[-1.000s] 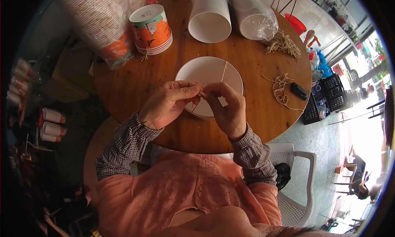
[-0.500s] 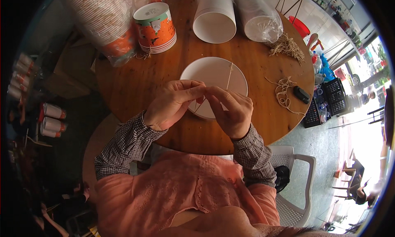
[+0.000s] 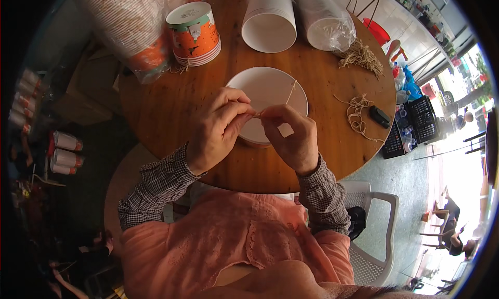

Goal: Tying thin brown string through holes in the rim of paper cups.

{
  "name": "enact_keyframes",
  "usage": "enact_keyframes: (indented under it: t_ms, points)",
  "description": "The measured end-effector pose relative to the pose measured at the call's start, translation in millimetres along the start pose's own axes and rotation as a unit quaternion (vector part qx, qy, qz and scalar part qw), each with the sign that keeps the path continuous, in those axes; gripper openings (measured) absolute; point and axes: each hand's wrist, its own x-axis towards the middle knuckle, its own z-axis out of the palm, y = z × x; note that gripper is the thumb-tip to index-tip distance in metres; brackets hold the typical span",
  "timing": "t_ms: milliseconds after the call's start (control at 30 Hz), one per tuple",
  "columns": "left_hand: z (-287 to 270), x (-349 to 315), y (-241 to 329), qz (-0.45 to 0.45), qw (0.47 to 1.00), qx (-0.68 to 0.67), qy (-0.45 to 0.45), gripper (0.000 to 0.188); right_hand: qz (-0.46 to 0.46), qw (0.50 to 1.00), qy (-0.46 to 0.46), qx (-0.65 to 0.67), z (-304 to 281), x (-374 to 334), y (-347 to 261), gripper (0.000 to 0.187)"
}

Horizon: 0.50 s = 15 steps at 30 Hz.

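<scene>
A round white paper tub [image 3: 266,85] stands before me on the wooden table, its open mouth facing up. Over its near side my left hand [image 3: 219,133] is closed in a pinch, thumb against fingers. My right hand [image 3: 292,138] pinches beside it, the fingertips of both hands almost touching. Between them is a thin beige string [image 3: 292,92]. One stretch of it runs from my right hand up to the tub's far right rim, where a small knot shows. The string's exact path inside my fingertips is hidden.
Orange printed paper tubs [image 3: 193,36] stand upside down at the far left, beside a tall bagged stack [image 3: 122,23]. White tub stacks [image 3: 268,31] lie at the back. Right of me are a string bundle [image 3: 364,60], loose string [image 3: 358,114], a black object [image 3: 380,116] and a white chair [image 3: 387,236].
My left hand has turned, with its fingers now raised and pinched toward the right hand's fingertips. The tub has shifted slightly up and left in view.
</scene>
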Motion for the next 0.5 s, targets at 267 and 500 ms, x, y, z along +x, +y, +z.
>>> enact_keyframes:
  t_ms: [267, 500]
  points:
    - [-3, -1, -4, 0.097, 0.988, 0.113, 0.05, 0.013, -0.039, 0.998, -0.014, -0.039, 0, -1, 2, 0.015]
    - [0, -19, -23, -0.009, 0.997, 0.074, 0.019, 0.007, -0.036, 0.999, 0.015, 0.028, -1, -8, 7, 0.011]
